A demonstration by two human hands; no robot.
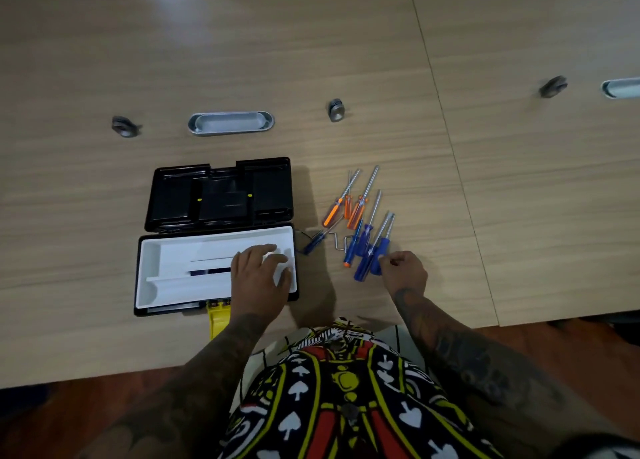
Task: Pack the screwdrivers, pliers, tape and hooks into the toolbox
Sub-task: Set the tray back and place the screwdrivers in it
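Black plastic toolbox (152, 275) lies open on a pale wood-grain table (346, 60), lid (220, 194) folded back flat, a white tray (207, 247) filling the base and a yellow latch (217, 318) hanging at the near edge. The left hand (259, 278), on a tattooed forearm, reaches into the right end of the tray, palm down, fingers spread and nearly straight, resting on the tray and holding nothing. The right hand (405, 271) sits just right of the box, knuckles up, fingers curled, thumb and forefinger pinching the butt of a blue screwdriver (375, 251). That tool lies among a loose cluster of screwdrivers (360, 216) between box and hand, orange handles farther out, blue handles nearer, shafts pointing away from the person. One more blue screwdriver (313, 243) lies alone beside the box's right wall, and a bent metal hook (337, 242) rests among the shafts. No pliers or tape can be made out.

Farther back the table carries an oval metal grommet (231, 123) flanked by round grey knobs (336, 109); a seam runs between two tabletops. Reddish-brown floor (554, 348) shows below the table edge, and a playing-card shirt (332, 396) fills the foreground.
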